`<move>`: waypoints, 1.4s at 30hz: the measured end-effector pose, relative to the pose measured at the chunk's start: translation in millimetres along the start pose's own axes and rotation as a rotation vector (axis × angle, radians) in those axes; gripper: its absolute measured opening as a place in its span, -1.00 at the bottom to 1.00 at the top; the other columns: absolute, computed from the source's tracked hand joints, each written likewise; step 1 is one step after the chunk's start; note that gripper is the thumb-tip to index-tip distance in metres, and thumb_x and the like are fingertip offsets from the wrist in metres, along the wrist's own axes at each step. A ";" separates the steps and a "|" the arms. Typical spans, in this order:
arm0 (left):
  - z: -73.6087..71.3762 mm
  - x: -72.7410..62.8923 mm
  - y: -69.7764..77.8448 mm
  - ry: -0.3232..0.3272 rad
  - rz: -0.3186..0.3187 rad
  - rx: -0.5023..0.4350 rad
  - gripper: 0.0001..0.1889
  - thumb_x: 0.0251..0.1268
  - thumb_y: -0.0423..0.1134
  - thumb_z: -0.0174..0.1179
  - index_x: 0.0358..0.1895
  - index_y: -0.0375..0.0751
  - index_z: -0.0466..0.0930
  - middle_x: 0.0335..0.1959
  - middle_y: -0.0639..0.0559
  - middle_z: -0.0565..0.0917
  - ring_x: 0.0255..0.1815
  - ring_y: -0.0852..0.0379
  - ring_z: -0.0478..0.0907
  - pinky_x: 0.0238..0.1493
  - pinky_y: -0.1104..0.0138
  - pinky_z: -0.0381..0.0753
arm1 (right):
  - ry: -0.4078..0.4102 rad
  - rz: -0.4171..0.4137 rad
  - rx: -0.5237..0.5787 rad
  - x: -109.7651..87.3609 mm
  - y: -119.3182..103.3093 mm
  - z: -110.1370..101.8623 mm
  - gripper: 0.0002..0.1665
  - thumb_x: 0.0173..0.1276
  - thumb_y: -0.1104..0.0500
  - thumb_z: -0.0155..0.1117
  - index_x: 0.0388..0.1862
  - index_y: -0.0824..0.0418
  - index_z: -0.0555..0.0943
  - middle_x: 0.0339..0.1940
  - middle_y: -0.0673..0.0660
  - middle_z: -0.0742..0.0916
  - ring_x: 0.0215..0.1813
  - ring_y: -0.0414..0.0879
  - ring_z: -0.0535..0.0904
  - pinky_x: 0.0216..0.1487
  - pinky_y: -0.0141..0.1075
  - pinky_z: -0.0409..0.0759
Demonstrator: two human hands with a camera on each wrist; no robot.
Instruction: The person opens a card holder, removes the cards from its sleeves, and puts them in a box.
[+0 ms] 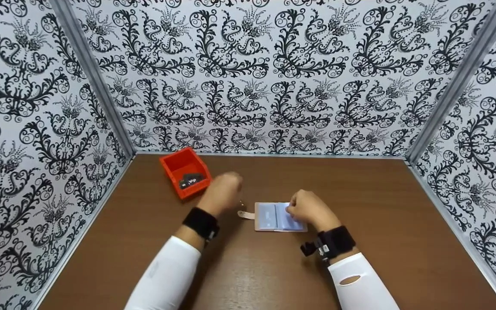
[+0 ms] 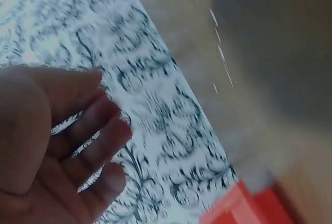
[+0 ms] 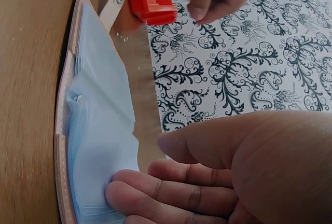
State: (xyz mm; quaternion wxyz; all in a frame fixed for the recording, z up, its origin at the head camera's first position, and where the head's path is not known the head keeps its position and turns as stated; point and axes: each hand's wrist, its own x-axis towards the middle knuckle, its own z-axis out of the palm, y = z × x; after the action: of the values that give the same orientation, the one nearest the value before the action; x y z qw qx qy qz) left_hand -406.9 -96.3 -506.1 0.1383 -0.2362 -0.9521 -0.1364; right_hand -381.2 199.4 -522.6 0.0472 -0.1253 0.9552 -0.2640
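An open card holder (image 1: pixel 268 216) with clear plastic sleeves and a pinkish-tan cover lies on the table. My right hand (image 1: pixel 310 209) is over its right half. In the right wrist view, fingertips (image 3: pixel 124 193) touch the sleeves (image 3: pixel 101 156), and the thumb stands apart from them. A strap (image 1: pixel 246 215) with a snap button sticks out from the holder's left side. My left hand (image 1: pixel 223 193), blurred in the head view, hovers between the holder and the red bin (image 1: pixel 172 177). Its fingers (image 2: pixel 106 136) are loosely bent, with nothing visible between them.
Several dark cards (image 1: pixel 191 180), one marked VIP, lie in the red bin at the back left. The brown table (image 1: pixel 248 275) meets patterned walls (image 1: pixel 248 77) at the back and both sides. Each wrist wears a black strap (image 1: pixel 337 242).
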 end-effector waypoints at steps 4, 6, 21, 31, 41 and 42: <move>19.3 -2.9 21.0 -0.097 0.098 -0.059 -0.94 0.32 -0.42 0.45 -0.27 -0.17 0.81 -0.27 -0.03 0.78 -0.26 -0.06 0.76 -0.15 0.06 0.83 | 0.005 0.014 -0.004 0.3 1.7 -0.6 -0.76 0.42 0.20 0.43 -0.50 0.13 0.79 -0.55 -0.05 0.75 -0.51 -0.16 0.57 -0.45 -0.35 0.50; 28.0 -3.5 27.1 -0.123 0.125 -0.090 -0.94 0.36 -0.39 0.45 -0.19 -0.21 0.87 -0.20 -0.07 0.82 -0.17 -0.10 0.82 -0.06 0.03 0.86 | 0.009 0.014 -0.003 0.3 1.6 0.1 -0.77 0.42 0.19 0.44 -0.49 0.13 0.78 -0.55 -0.04 0.75 -0.50 -0.15 0.58 -0.45 -0.34 0.51; 43.4 -19.4 36.4 -0.260 0.116 -0.122 -0.87 0.22 -0.39 0.54 -0.20 -0.13 0.84 -0.20 0.01 0.72 -0.26 0.04 0.62 -0.16 0.10 0.74 | -0.014 0.065 0.012 -0.7 -1.2 5.9 -0.76 0.45 0.18 0.43 -0.48 0.11 0.74 -0.51 0.00 0.76 -0.49 -0.13 0.60 -0.45 -0.32 0.52; 46.6 -18.8 38.2 -0.248 0.116 -0.089 -0.76 0.16 -0.35 0.65 -0.14 -0.13 0.82 -0.22 0.02 0.73 -0.24 0.07 0.58 -0.12 0.12 0.71 | 0.036 0.015 -0.035 4.4 3.5 5.3 -0.81 0.36 0.21 0.41 -0.49 0.10 0.79 -0.52 -0.05 0.77 -0.46 -0.15 0.62 -0.38 -0.31 0.55; 46.3 -20.2 37.4 -0.249 0.128 -0.125 -0.78 0.21 -0.35 0.66 -0.11 -0.13 0.85 -0.26 0.04 0.79 -0.27 0.09 0.62 -0.12 0.17 0.76 | 0.009 0.042 0.002 3.3 2.2 4.8 -0.75 0.41 0.20 0.41 -0.51 0.12 0.74 -0.49 -0.01 0.76 -0.47 -0.13 0.61 -0.44 -0.32 0.54; 46.1 -20.4 37.1 -0.244 0.133 -0.127 -0.78 0.21 -0.36 0.65 -0.12 -0.13 0.85 -0.25 0.04 0.80 -0.27 0.09 0.63 -0.11 0.16 0.77 | 0.009 0.043 0.004 3.4 1.6 4.7 -0.74 0.41 0.20 0.40 -0.53 0.12 0.73 -0.51 -0.01 0.76 -0.48 -0.13 0.61 -0.45 -0.32 0.53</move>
State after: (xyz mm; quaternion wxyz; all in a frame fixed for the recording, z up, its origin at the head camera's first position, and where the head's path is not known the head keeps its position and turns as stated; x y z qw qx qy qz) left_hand -380.7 -58.2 -548.2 0.0149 -0.3221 -0.9335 -0.1571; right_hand -384.1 197.5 -527.6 0.0491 -0.1035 0.9573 -0.2654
